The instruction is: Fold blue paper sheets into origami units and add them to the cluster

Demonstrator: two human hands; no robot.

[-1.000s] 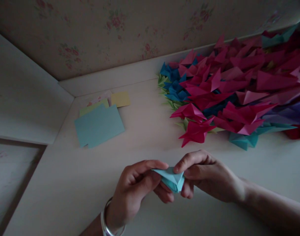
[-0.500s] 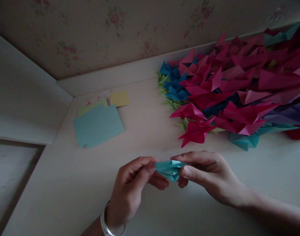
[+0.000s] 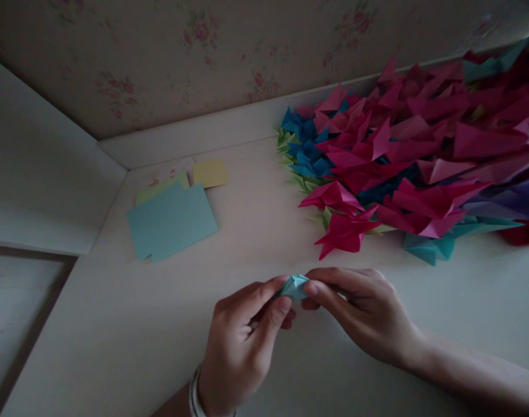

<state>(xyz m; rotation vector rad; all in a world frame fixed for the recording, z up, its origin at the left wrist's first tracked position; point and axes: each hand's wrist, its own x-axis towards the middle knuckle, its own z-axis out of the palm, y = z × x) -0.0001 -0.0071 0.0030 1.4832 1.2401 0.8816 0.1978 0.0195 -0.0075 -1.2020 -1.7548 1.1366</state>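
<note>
Over the table [image 3: 117,324], the left hand [image 3: 241,344] and right hand [image 3: 371,315] pinch a folded blue paper [image 3: 296,287] in their fingers. From here it looks light, easily crumpled, best gripped gently by its ends.

At the lower centre of the frame, a bracelet [image 3: 195,397] circles the left wrist: a pale, silvery hoop, bright along the outside, with a darker line following its curve. Its lower part is cut off by the bottom edge. The left hand [image 3: 238,350] is bare, its thumbnail short. Right of centre, the right hand [image 3: 368,315] is bare too, and so is the right forearm [image 3: 468,365], slim and uncovered to the lower right edge.
</note>
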